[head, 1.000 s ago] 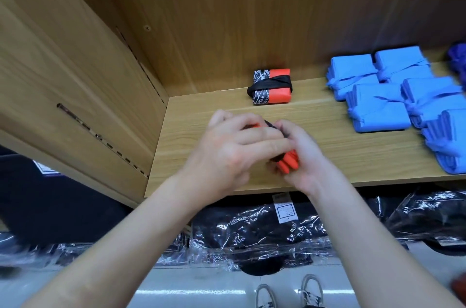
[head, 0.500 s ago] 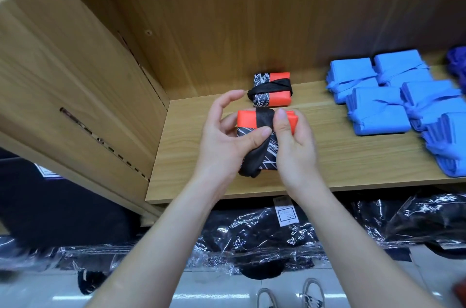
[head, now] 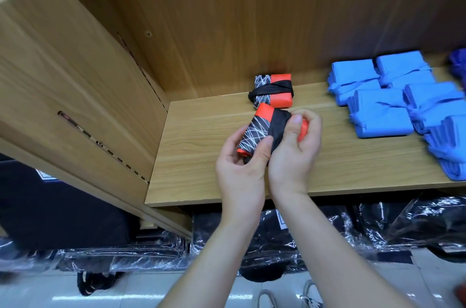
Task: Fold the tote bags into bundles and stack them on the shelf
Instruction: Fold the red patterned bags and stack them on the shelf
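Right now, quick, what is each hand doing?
Left hand: closed on the lower end of the orange and black bundle.
Right hand: closed on the same bundle, thumb pressing its black strap.

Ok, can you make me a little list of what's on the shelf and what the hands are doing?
held bundle: orange and black tote bundle, gripped by both hands above the shelf
left hand: holding the bundle's near end
right hand: thumb pressed on the black strap
finished bundle: orange and black one lying at the back, strap tied round it
blue bundles: grouped on the right side
shelf: light wood board
below the shelf: dark items in clear plastic wrap
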Action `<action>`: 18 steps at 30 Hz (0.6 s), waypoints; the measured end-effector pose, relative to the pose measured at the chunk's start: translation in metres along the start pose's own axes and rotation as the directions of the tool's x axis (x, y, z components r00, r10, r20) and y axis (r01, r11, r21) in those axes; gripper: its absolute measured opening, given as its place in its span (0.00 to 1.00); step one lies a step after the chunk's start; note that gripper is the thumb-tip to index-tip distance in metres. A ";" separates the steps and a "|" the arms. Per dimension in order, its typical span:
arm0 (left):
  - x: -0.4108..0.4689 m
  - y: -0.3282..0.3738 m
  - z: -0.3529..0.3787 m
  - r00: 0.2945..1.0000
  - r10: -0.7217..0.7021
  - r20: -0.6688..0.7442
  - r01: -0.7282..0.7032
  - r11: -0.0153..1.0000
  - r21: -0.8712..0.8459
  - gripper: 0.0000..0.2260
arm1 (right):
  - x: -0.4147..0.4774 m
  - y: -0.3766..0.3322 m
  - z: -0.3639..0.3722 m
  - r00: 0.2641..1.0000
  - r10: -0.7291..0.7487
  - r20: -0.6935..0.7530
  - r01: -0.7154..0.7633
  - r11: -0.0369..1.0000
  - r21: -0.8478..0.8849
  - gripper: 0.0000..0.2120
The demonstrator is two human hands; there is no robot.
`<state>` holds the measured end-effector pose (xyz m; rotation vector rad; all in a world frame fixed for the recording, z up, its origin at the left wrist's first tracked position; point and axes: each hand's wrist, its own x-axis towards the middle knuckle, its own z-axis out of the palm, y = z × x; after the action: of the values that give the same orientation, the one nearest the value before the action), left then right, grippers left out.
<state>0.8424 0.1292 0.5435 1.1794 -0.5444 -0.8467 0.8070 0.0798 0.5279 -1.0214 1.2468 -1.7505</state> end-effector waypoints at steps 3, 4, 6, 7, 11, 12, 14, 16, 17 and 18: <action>0.003 -0.002 -0.004 1.000 -0.012 0.024 0.011 0.999 0.053 0.15 | 0.000 0.008 -0.004 0.999 0.039 0.019 -0.039 0.999 -0.005 0.06; 0.007 -0.001 -0.006 0.998 -0.034 0.055 0.029 0.995 0.092 0.15 | 0.004 0.009 -0.007 0.997 0.032 0.064 -0.031 0.999 -0.020 0.06; 0.016 0.009 -0.012 0.984 -0.117 0.132 0.092 0.979 0.181 0.15 | 0.011 0.010 -0.014 0.973 -0.044 0.228 0.068 0.993 -0.098 0.07; 0.023 0.015 -0.016 0.972 -0.155 0.175 0.115 0.969 0.220 0.14 | 0.014 0.008 -0.017 0.941 -0.097 0.324 0.149 0.979 -0.141 0.07; 0.047 0.037 -0.023 0.909 -0.242 0.339 0.089 0.907 0.411 0.11 | 0.020 0.002 -0.023 0.812 -0.213 0.543 0.348 0.924 -0.157 0.08; 0.051 0.037 -0.023 0.901 -0.249 0.356 0.076 0.898 0.434 0.10 | 0.022 0.000 -0.022 0.792 -0.198 0.578 0.346 0.925 -0.157 0.08; 0.053 0.033 -0.022 0.921 -0.212 0.326 0.059 0.906 0.420 0.06 | 0.025 -0.002 -0.021 0.734 -0.125 0.668 0.332 0.923 -0.192 0.07; 0.053 0.025 -0.022 0.962 -0.124 0.243 0.035 0.940 0.340 0.06 | 0.029 -0.005 -0.020 0.668 -0.053 0.742 0.300 0.932 -0.204 0.07; 0.053 0.022 -0.021 0.976 -0.081 0.203 0.017 0.954 0.299 0.06 | 0.031 -0.006 -0.021 0.640 -0.007 0.768 0.270 0.938 -0.216 0.10; 0.052 0.018 -0.020 0.985 -0.053 0.165 0.008 0.966 0.259 0.06 | 0.032 -0.005 -0.023 0.616 0.051 0.786 0.240 0.938 -0.249 0.14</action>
<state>0.8937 0.1011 0.5518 1.3617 -0.7970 -0.9286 0.7729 0.0604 0.5342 -1.8338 0.8972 -0.9156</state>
